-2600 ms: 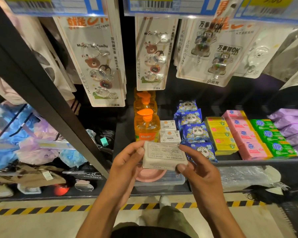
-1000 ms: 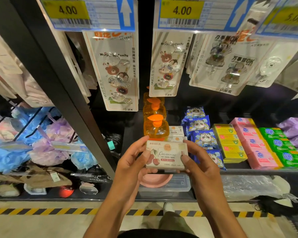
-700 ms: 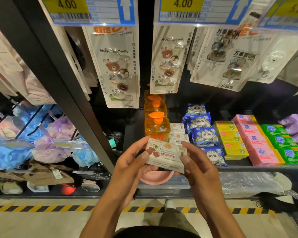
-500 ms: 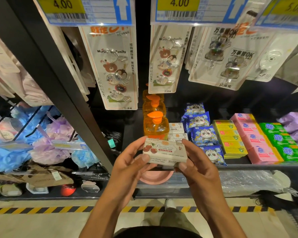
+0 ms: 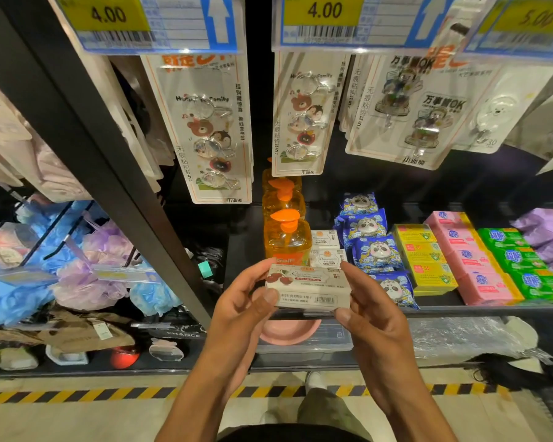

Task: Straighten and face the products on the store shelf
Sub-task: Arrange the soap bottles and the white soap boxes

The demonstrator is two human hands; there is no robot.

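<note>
I hold a white soap box [image 5: 308, 287] with red cherries printed on it, level, just in front of the black shelf's front edge [image 5: 479, 309]. My left hand [image 5: 241, 309] pinches its left end between thumb and fingers. My right hand [image 5: 369, 314] pinches its right end the same way. The box's top face and its barcode side face me. Behind it on the shelf lie two more white soap boxes [image 5: 326, 248] in a row.
Orange pump bottles [image 5: 286, 240] stand left of the white boxes. To the right lie blue panda packs [image 5: 377, 253], yellow [image 5: 426, 260], pink [image 5: 474, 266] and green soap bars [image 5: 524, 266]. Hook cards [image 5: 211, 129] hang above. Bath sponges [image 5: 77, 282] fill the left bay.
The box was turned over from its plain back to the cherry-printed front, then tipped so the top and barcode side face me. Both hands kept their hold.
</note>
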